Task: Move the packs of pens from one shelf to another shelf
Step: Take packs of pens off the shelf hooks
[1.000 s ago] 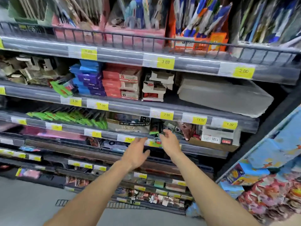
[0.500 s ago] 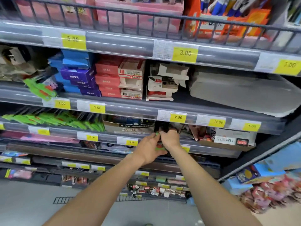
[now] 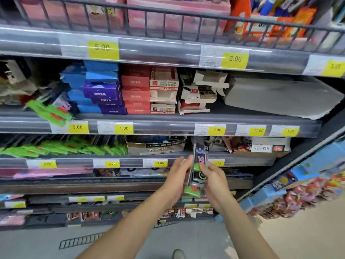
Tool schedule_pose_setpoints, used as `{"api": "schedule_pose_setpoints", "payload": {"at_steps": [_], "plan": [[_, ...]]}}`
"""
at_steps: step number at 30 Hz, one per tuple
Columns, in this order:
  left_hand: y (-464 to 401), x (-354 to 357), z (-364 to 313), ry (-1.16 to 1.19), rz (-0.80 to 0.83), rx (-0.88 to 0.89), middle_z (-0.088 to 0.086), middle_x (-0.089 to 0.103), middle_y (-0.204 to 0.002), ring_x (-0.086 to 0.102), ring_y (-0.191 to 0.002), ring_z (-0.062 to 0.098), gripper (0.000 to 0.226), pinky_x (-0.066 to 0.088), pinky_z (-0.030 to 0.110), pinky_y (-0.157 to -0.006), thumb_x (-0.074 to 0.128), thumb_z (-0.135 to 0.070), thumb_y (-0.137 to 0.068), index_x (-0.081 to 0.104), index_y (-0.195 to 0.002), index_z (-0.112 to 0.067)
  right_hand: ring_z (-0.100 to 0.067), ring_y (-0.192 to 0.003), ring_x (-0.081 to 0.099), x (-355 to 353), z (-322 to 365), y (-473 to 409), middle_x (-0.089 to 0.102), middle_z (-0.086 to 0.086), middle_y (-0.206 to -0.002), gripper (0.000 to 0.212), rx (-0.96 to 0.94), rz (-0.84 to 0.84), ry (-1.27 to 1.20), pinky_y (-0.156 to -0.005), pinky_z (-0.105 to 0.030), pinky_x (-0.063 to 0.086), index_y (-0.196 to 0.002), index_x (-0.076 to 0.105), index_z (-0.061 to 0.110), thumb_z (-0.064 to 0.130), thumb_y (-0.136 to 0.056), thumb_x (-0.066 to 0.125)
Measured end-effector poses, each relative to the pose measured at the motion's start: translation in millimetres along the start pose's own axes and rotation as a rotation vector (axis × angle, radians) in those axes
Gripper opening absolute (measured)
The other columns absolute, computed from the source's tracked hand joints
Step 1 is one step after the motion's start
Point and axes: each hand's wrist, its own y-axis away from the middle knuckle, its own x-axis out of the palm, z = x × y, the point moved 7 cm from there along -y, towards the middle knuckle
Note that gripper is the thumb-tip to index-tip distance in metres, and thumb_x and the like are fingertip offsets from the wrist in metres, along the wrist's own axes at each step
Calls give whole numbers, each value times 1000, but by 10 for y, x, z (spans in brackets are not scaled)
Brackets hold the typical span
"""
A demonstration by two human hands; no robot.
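packs of pens (image 3: 198,172) sit between both hands, out in front of the shelf (image 3: 242,161) edge beside the 5.00 tag (image 3: 218,163), their far end close to the shelf mouth. right hand (image 3: 214,181) curls round the stack's right side; left hand (image 3: 177,179) lies flat against the left, fingers straight. judged best: squeeze evenly so the slippery packs don't fan apart, lift them clear of the cardboard box (image 3: 155,146), then carry them level toward the other shelf.

Blue boxes (image 3: 100,86) beside red boxes (image 3: 136,88), yellow price tags (image 3: 103,50) below.
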Motion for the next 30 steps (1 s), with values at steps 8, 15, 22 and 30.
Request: {"api": "schedule_pose_setpoints", "payload": {"at_steps": [8, 15, 22, 30], "plan": [[152, -228, 297, 321, -142, -122, 9, 78, -109, 71, -106, 19, 31, 54, 32, -83, 66, -34, -102, 73, -118, -8, -13, -124, 35, 427, -176, 418, 46, 2, -121, 48, -398, -20, 683, -106, -28, 31, -153, 41, 27, 30, -106, 49], [378, -447, 138, 585, -159, -123, 21, 75, -126, 69, -124, 31, 33, 51, 49, -111, 55, -14, -105, 67, -132, 1, -5, -112, 59, 424, -186, 552, 60, 5, -121, 20, -323, -229, -8, -94, -28, 45, -104, 68, 40, 27, -103, 53], [806, -629, 174, 490, -336, 60, 22, 76, -115, 71, -99, 32, 26, 54, 40, -85, 55, -14, -106, 69, -127, -8, -26, -106, 66, 1025, -10, 544, 68, -8, -112, 14, -338, -50, -86, -96, -52, 53, -101, 69, 24, 30, -102, 57], [1390, -2376, -572, -161, -782, 291, -16, 74, -75, 66, -71, 3, 7, 55, 30, -70, 70, -22, -99, 75, -94, -23, -3, -106, 62, 1888, -198, 764, 69, 7, -109, 20, -362, 228, 134, -100, -36, 49, -99, 71, 26, 20, -105, 54]]}}
